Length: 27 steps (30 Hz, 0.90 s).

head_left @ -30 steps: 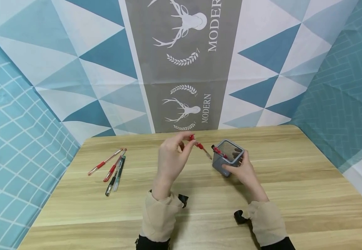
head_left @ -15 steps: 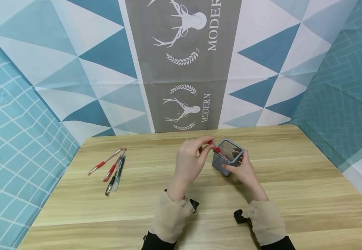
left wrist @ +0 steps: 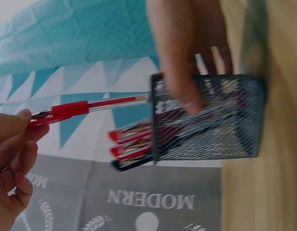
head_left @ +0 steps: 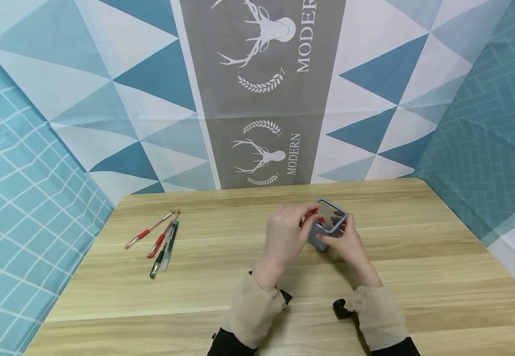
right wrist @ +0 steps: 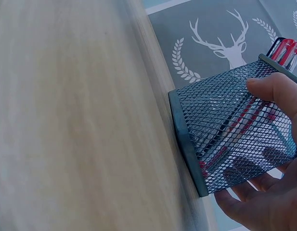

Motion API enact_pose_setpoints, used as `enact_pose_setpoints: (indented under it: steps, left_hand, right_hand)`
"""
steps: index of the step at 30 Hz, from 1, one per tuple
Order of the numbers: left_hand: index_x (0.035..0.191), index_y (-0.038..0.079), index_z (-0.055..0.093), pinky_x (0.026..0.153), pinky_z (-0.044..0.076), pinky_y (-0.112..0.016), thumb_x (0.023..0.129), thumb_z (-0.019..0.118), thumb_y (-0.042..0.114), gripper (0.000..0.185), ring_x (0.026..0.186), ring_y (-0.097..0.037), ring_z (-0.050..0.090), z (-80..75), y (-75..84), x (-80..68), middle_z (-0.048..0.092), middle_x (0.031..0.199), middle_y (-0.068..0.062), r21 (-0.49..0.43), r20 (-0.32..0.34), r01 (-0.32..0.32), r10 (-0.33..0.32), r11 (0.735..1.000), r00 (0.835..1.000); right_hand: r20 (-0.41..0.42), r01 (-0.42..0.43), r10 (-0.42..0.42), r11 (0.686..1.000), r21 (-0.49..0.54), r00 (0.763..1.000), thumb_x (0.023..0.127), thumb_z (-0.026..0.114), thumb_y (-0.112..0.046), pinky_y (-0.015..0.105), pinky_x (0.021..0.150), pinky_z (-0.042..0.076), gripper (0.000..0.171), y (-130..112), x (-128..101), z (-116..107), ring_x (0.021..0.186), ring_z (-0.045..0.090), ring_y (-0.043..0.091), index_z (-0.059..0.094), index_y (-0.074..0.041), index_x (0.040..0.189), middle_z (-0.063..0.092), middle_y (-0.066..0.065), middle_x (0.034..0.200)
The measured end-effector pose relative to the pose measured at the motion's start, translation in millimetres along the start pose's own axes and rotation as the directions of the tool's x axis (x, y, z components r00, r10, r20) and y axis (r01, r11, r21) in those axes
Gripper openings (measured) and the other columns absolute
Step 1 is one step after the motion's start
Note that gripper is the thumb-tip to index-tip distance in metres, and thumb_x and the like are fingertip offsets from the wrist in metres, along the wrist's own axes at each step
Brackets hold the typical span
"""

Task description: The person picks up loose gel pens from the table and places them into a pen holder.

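Note:
My left hand (head_left: 287, 232) pinches a red gel pen (left wrist: 73, 109) by its capped end. In the left wrist view the pen's other end is right at the rim of a dark mesh pen holder (left wrist: 211, 125). My right hand (head_left: 346, 241) grips that holder around its side, thumb in front and fingers behind. Two red-capped pens (left wrist: 131, 142) and a black one (left wrist: 131, 162) stick out of its mouth. Through the mesh in the right wrist view, their barrels lean inside. In the head view my left hand hides part of the rim.
On the left of the wooden table (head_left: 106, 296) lie several pens: a red pen (head_left: 149, 230) apart, and another red pen (head_left: 163, 241) beside a black pen (head_left: 157, 264) and a green-capped pen (head_left: 171, 244). A patterned cloth backdrop (head_left: 266, 109) rises behind the table's far edge.
My left hand has moved right with the red pen, from beside the pen holder to over its mouth. My right hand and the holder have stayed in place.

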<state>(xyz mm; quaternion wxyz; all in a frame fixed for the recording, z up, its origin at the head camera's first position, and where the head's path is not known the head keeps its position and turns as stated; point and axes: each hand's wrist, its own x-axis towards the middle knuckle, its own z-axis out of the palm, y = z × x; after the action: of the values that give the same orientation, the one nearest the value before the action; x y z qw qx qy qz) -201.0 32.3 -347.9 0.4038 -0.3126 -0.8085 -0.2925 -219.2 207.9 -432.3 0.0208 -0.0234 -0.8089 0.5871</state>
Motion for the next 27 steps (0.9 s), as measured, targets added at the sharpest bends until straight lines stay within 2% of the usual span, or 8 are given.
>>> enact_pose_setpoints:
  steps: [6, 11, 15, 20, 27]
  left_hand:
    - [0.095, 0.017, 0.071, 0.065, 0.045, -0.023, 0.081, 0.067, 0.021, 0.014, 0.072, -0.007, 0.065, 15.7, 2.4, -7.8, 0.070, 0.085, 0.006, 0.093, 0.103, 0.014, -0.024, 0.996, 0.994]
    - [0.094, 0.019, 0.072, 0.063, 0.042, -0.022, 0.082, 0.066, 0.021, 0.013, 0.068, -0.006, 0.062, 25.4, 1.6, -14.3, 0.067, 0.081, 0.007, 0.168, 0.152, 0.022, -0.048, 0.986, 0.987]
    - [0.095, 0.021, 0.072, 0.062, 0.039, -0.020, 0.083, 0.065, 0.023, 0.014, 0.068, -0.005, 0.060, 30.3, 0.6, -18.9, 0.065, 0.082, 0.008, 0.210, 0.193, 0.018, -0.060, 0.978, 0.979]
    - [0.098, 0.023, 0.071, 0.060, 0.037, -0.020, 0.083, 0.065, 0.025, 0.016, 0.068, -0.005, 0.060, 33.7, 1.0, -21.9, 0.065, 0.083, 0.009, 0.247, 0.219, 0.011, -0.067, 0.969, 0.973]
    - [0.102, 0.024, 0.070, 0.060, 0.036, -0.020, 0.084, 0.064, 0.027, 0.019, 0.071, -0.005, 0.060, 33.4, 0.3, -21.9, 0.065, 0.086, 0.009, 0.272, 0.252, 0.026, -0.097, 0.962, 0.963]
  right_hand:
    - [-0.002, 0.001, -0.001, 1.000, 0.001, 1.000, 0.075, 0.074, -0.019, 0.047, 0.106, 0.025, 0.084, 1, 0, 0, 0.129, 0.031, 0.036, 0.019, -0.006, 0.137, 0.031, 0.022, 0.139]
    - [-0.010, -0.007, 0.007, 1.000, 0.009, 1.000, 0.075, 0.074, -0.017, 0.047, 0.103, 0.030, 0.084, 1, 1, 0, 0.125, 0.035, 0.037, 0.019, -0.007, 0.138, 0.033, 0.024, 0.136]
    - [-0.012, 0.000, 0.000, 1.000, 0.006, 1.000, 0.075, 0.073, -0.013, 0.047, 0.104, 0.029, 0.083, 2, 0, 1, 0.127, 0.033, 0.038, 0.019, -0.006, 0.137, 0.031, 0.024, 0.138]
    - [-0.016, 0.001, -0.001, 1.000, 0.002, 1.000, 0.076, 0.072, -0.012, 0.045, 0.107, 0.025, 0.081, 3, -1, 1, 0.129, 0.030, 0.036, 0.019, -0.006, 0.137, 0.031, 0.022, 0.139]
    - [-0.018, 0.004, -0.004, 1.000, 0.003, 1.000, 0.076, 0.072, -0.012, 0.045, 0.107, 0.026, 0.081, 1, 0, 2, 0.129, 0.031, 0.035, 0.019, -0.006, 0.137, 0.030, 0.022, 0.139]
